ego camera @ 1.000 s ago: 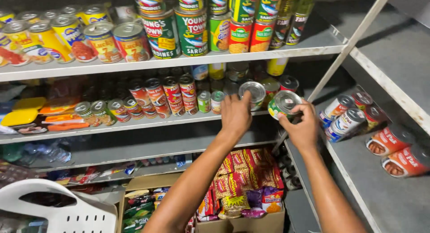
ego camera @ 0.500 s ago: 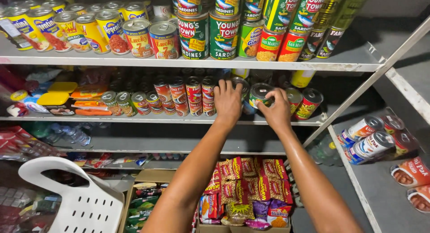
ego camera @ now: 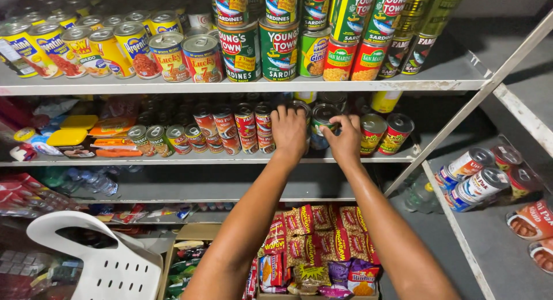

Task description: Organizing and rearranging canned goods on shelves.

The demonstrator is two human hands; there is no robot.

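Observation:
My left hand (ego camera: pixel 289 130) is wrapped over a stacked tin can (ego camera: pixel 299 106) on the middle shelf (ego camera: pixel 201 160), beside a row of red-labelled cans (ego camera: pixel 246 127). My right hand (ego camera: pixel 345 140) grips a green-labelled can (ego camera: pixel 324 117) just to the right of it. Both hands touch cans standing on the shelf. Two more cans, red and green (ego camera: pixel 385 133), stand to the right of my right hand.
The top shelf (ego camera: pixel 242 85) holds tall green sardine tins and yellow and red cans. A side rack at right carries lying cans (ego camera: pixel 472 179). Below are a cardboard box of snack packets (ego camera: pixel 314 248) and a white plastic basket (ego camera: pixel 98 259).
Both hands have shifted left along the middle shelf with the cans, from the right end to the middle of the row. The view has swung left with them.

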